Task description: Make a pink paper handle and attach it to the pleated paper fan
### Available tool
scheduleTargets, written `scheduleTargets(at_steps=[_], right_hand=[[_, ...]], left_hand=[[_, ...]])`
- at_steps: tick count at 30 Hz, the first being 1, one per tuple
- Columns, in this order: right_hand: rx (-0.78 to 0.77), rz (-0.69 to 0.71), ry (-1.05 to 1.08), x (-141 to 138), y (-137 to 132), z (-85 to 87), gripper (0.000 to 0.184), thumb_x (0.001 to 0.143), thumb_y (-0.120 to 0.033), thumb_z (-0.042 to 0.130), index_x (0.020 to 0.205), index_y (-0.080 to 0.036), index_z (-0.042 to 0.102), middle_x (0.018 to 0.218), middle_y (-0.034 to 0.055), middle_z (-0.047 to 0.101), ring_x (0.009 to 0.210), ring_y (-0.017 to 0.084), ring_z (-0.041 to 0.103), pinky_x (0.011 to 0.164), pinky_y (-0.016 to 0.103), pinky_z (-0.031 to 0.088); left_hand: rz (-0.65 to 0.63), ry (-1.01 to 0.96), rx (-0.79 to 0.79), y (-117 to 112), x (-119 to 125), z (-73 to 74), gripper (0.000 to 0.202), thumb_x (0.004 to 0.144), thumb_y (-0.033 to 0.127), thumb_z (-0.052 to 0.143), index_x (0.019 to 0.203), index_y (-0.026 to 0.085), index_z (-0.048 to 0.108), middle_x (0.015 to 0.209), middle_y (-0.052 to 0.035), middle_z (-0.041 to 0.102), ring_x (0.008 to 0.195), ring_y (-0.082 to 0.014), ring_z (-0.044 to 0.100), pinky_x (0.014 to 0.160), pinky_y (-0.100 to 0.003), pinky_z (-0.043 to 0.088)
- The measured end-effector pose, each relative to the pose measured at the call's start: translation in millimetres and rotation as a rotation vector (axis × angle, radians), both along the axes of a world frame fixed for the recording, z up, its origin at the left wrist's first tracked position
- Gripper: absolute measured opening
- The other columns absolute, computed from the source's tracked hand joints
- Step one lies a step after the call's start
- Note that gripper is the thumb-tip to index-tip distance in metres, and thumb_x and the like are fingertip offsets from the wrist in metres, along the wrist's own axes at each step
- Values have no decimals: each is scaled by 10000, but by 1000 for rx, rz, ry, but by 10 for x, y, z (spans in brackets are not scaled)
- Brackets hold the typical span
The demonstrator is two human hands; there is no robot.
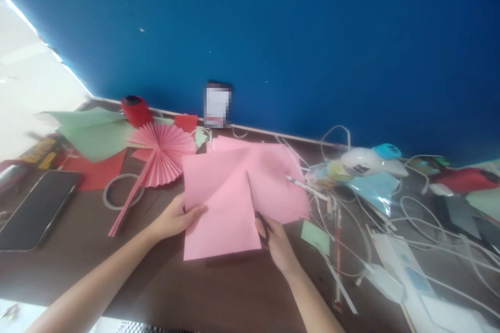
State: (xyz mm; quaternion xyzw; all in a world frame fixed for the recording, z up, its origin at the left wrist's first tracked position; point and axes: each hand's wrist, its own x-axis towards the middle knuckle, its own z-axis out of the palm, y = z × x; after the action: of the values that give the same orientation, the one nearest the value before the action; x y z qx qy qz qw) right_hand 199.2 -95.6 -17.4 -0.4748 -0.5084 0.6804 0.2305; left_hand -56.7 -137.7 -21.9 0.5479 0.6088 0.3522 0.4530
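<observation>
A pink sheet of paper [222, 208] lies in front of me on the dark table [219, 291], split by a cut line running up its middle. My left hand [175, 217] pinches its left edge, thumb on top. My right hand [273, 242] is closed around the dark handles of scissors [262, 223] at the sheet's lower right, where the cut begins. A second pink sheet [277, 182] lies under it to the right.
A folded pink paper fan [160, 153], light green paper [94, 132], red paper [96, 171] and a red roll [135, 109] sit at the left. A phone [37, 208] lies far left. Tangled white cables [410, 229], a pencil [304, 184] and a white device [367, 161] crowd the right.
</observation>
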Motion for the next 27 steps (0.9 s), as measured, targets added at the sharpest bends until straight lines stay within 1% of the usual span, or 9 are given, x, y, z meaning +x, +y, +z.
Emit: scheduleTargets(at_steps=[4, 7, 13, 18, 22, 25, 27], right_hand=[[-2, 4, -23, -3, 6, 13, 435, 764, -495, 563, 993, -133, 638, 720, 25, 596, 664, 165, 522, 584, 250, 432], [-3, 7, -26, -6, 11, 24, 435, 754, -500, 571, 971, -130, 643, 724, 26, 595, 680, 170, 527, 573, 244, 426], [29, 16, -46, -5, 24, 52, 410, 755, -496, 568, 928, -134, 648, 708, 19, 574, 695, 172, 521, 569, 239, 417], [23, 18, -42, -3, 29, 49, 370, 754, -488, 573, 884, -146, 632, 727, 22, 567, 708, 172, 514, 561, 232, 409], [37, -31, -3, 8, 2, -24, 325, 754, -479, 583, 722, -155, 581, 631, -14, 493, 592, 117, 441, 506, 205, 354], [15, -87, 12, 19, -18, -78, 361, 751, -508, 575, 635, -172, 506, 528, -56, 377, 477, 79, 326, 444, 196, 284], [23, -83, 7, 23, -21, -96, 388, 748, -531, 563, 604, -181, 476, 496, -67, 329, 447, 76, 279, 426, 202, 257]], left_hand=[[7, 13, 9, 3, 5, 5, 249, 789, 346, 519, 936, 148, 557, 848, -31, 634, 744, -151, 590, 676, -248, 475], [4, 4, 16, 7, 6, 10, 251, 785, 344, 520, 931, 145, 560, 844, -33, 631, 752, -158, 589, 684, -258, 477], [-1, -1, 12, 9, 1, 8, 239, 788, 339, 523, 929, 150, 561, 849, -34, 634, 763, -162, 592, 686, -258, 477], [3, -4, 14, 10, -1, -10, 233, 785, 332, 530, 933, 154, 558, 846, -33, 634, 762, -161, 592, 681, -253, 476], [5, 6, 13, 5, 1, -22, 211, 785, 331, 536, 895, 153, 563, 813, -25, 624, 735, -148, 586, 661, -235, 470], [-38, 5, -9, -9, 8, -29, 220, 793, 341, 528, 886, 146, 573, 807, -26, 616, 729, -145, 583, 661, -235, 468], [-65, 1, -17, -16, 14, -34, 238, 798, 346, 522, 907, 142, 579, 817, -32, 616, 735, -147, 579, 672, -244, 470]])
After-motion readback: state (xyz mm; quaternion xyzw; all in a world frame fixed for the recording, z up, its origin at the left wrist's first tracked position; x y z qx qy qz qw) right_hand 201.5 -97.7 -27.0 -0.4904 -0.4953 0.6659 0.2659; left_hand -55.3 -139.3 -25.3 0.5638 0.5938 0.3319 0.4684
